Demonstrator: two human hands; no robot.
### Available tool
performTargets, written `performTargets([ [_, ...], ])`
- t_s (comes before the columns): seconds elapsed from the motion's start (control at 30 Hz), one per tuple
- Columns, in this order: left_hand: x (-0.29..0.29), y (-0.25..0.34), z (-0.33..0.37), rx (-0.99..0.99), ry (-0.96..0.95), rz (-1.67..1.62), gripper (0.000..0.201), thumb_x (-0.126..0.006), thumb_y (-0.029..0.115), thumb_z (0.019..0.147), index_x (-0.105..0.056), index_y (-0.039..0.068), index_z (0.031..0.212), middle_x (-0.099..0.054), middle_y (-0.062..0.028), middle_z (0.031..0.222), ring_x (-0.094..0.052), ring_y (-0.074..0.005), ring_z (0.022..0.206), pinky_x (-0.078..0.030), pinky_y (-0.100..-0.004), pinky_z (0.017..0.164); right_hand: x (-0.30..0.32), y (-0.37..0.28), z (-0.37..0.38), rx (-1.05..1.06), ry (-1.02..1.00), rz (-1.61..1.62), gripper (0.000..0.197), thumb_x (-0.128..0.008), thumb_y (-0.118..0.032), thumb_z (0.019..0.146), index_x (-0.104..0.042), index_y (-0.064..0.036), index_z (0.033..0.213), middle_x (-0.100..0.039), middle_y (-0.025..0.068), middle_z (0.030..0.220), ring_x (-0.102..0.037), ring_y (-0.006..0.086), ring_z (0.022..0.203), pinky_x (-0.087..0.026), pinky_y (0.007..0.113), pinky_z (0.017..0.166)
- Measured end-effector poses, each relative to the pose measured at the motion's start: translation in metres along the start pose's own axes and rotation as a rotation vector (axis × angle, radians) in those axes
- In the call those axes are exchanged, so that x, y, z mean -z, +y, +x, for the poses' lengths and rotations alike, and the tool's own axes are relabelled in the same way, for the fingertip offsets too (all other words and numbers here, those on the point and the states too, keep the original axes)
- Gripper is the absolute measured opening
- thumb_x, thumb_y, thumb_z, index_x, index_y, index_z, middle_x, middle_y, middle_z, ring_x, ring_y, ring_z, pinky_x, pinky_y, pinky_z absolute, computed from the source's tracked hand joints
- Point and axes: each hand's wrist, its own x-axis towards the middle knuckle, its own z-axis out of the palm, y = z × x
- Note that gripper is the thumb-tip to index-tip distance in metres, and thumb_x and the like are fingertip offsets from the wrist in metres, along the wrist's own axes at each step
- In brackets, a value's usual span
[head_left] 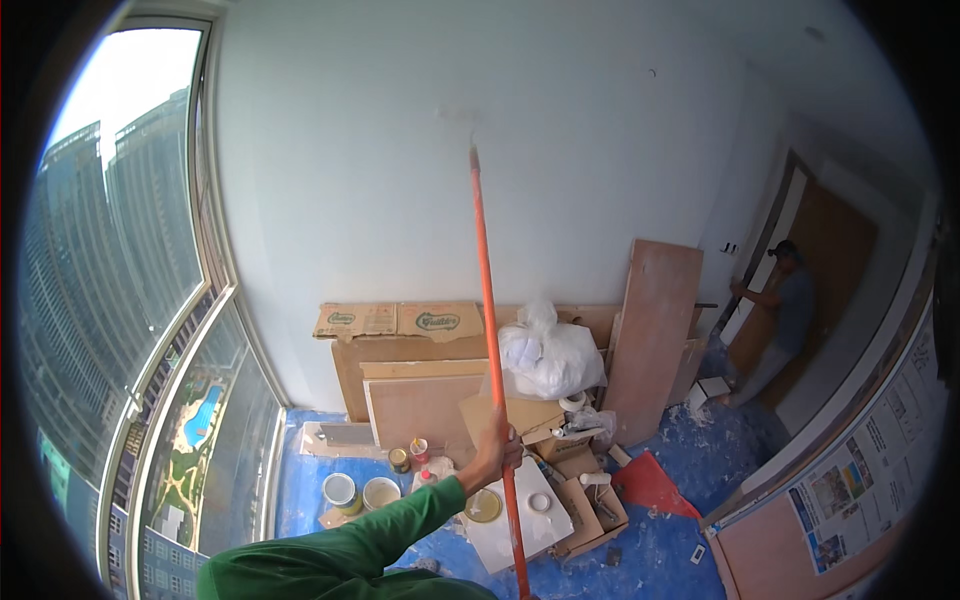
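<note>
My left hand, at the end of a green sleeve, is closed round a long orange pole. The pole rises from the lower edge toward the pale wall. Its far tip narrows to a dark end near a slightly different patch on the wall. What is fitted there blends into the paint, and I cannot make it out. My right hand does not show; the pole's lower end runs out of the picture.
Boards, a white plastic bag and a leaning plank line the wall. Paint tubs, an open carton and a red sheet lie on blue floor covering. Windows stand left; a person is by a door.
</note>
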Motion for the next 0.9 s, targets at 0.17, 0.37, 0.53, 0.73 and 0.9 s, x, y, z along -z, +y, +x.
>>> performTargets([
  [0.17, -0.033, 0.060, 0.027, -0.061, -0.020, 0.041, 0.060, -0.037, 0.071, 0.085, -0.034, 0.016, 0.061, -0.020, 0.0048, 0.047, -0.020, -0.0106, 0.036, -0.019, -0.0270, 0.036, -0.021, -0.023, 0.049, 0.666, 0.112, -0.495, 0.021, -0.053, -0.018, 0.090, -0.056, -0.0036, 0.075, -0.050, 0.0077, 0.060, -0.048, 0.0201, 0.053, -0.036, 0.037, 0.046],
  [0.37, -0.064, 0.148, 0.067, -0.177, -0.093, 0.125, 0.060, -0.039, 0.070, 0.085, -0.033, 0.015, 0.063, -0.020, 0.0046, 0.047, -0.022, -0.0105, 0.037, -0.020, -0.0274, 0.037, -0.064, -0.118, 0.085, 0.461, -0.046, -0.150, 0.019, -0.051, -0.020, 0.092, -0.056, -0.0033, 0.084, -0.055, 0.0194, 0.066, -0.053, 0.0397, 0.061, -0.040, 0.046, 0.051],
  [0.53, -0.111, 0.221, 0.087, -0.265, -0.080, 0.218, 0.057, -0.036, 0.068, 0.088, -0.033, 0.016, 0.065, -0.020, 0.0054, 0.050, -0.021, -0.0096, 0.040, -0.019, -0.0271, 0.038, -0.098, -0.155, 0.138, 0.375, -0.067, -0.042, 0.042, -0.043, -0.035, 0.097, -0.053, -0.0020, 0.073, -0.040, -0.0029, 0.051, -0.037, 0.0041, 0.043, -0.028, 0.021, 0.040],
  [0.73, -0.162, 0.322, 0.089, -0.376, -0.105, 0.294, 0.055, -0.036, 0.065, 0.089, -0.033, 0.014, 0.067, -0.020, 0.0064, 0.050, -0.022, -0.0084, 0.039, -0.023, -0.0256, 0.037, -0.146, -0.250, 0.170, 0.496, -0.057, -0.116, 0.043, -0.041, -0.034, 0.098, -0.053, -0.0012, 0.074, -0.043, -0.0009, 0.052, -0.043, 0.0069, 0.045, -0.033, 0.024, 0.042],
  [0.9, -0.203, 0.389, 0.090, -0.425, -0.143, 0.335, 0.054, -0.035, 0.062, 0.091, -0.033, 0.013, 0.068, -0.021, 0.0072, 0.050, -0.024, -0.0068, 0.039, -0.025, -0.0230, 0.036, -0.172, -0.327, 0.175, 0.617, -0.054, -0.219, 0.049, -0.036, -0.040, 0.098, -0.055, 0.0006, 0.077, -0.047, 0.0038, 0.053, -0.048, 0.0123, 0.046, -0.039, 0.028, 0.045],
])
